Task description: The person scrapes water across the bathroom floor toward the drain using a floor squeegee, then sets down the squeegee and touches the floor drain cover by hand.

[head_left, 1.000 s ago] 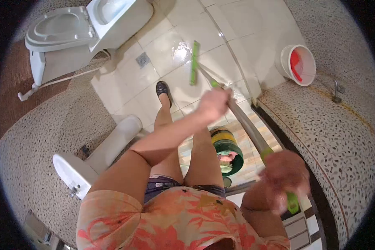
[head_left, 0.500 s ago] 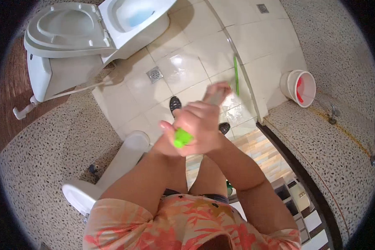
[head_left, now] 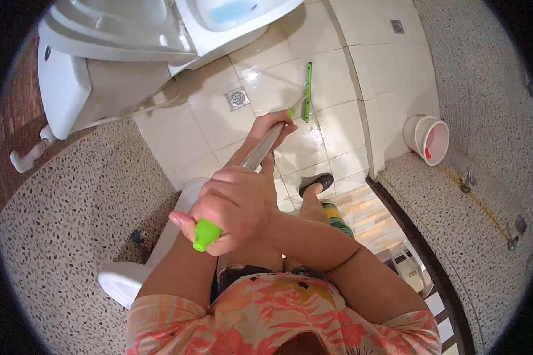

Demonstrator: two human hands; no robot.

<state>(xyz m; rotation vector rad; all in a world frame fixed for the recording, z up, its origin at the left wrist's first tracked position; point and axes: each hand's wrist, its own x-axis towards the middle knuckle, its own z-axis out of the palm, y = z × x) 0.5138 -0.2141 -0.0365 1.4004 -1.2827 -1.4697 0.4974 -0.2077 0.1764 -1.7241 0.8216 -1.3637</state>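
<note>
I hold a floor squeegee with a grey pole (head_left: 263,151) and a long green blade head (head_left: 308,93) that lies on the wet tiled floor. My right hand (head_left: 233,202) is closed round the top of the pole, where a bright green end cap (head_left: 207,234) pokes out below the fist. Farther down, my left hand (head_left: 272,126) wraps the pole near its lower green joint. The right forearm crosses over in front of my body. The blade points away from me, a little right of a square metal floor drain (head_left: 237,99).
At upper left stands a white toilet (head_left: 219,41) with bluish water. A white bucket (head_left: 414,137) holding something red is at right, past a raised floor edge (head_left: 356,77). A pedestal sink (head_left: 124,281) is at lower left. My dark shoe (head_left: 317,184) rests on the tiles.
The squeegee head has moved left across the floor. Both hands have shifted left, the right one closer to my body. My view has tilted, and my feet have changed position.
</note>
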